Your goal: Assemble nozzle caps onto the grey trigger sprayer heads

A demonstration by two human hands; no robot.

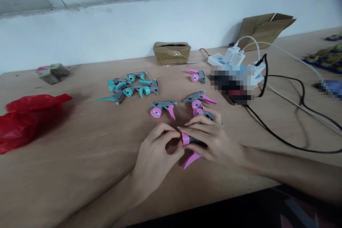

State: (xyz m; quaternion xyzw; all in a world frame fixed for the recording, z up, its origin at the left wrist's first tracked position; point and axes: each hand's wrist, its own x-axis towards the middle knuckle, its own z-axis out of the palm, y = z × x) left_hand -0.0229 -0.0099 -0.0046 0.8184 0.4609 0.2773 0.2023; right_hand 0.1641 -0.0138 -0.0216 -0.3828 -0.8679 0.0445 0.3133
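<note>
My right hand [217, 139] is wrapped round the grey body of a trigger spray head [185, 139], whose pink collar faces left and pink trigger points down. My left hand [160, 153] has its fingers pinched at the collar's open end; anything small between the fingertips is hidden. Just beyond my right fingers lies another pink-and-grey spray head [198, 111], partly covered. Close by are a pink-and-grey spray head [162, 108] to the left and one [199, 98] behind. A further pink one [197, 76] rests farther back.
Several teal-and-grey spray heads [130, 87] lie in a cluster at centre left. A red plastic bag [29, 117] is at far left, near greyish blocks [52, 73]. A small cardboard box [172, 53], a power strip [217, 59], chargers, cables and an open carton [260, 30] stand toward the wall.
</note>
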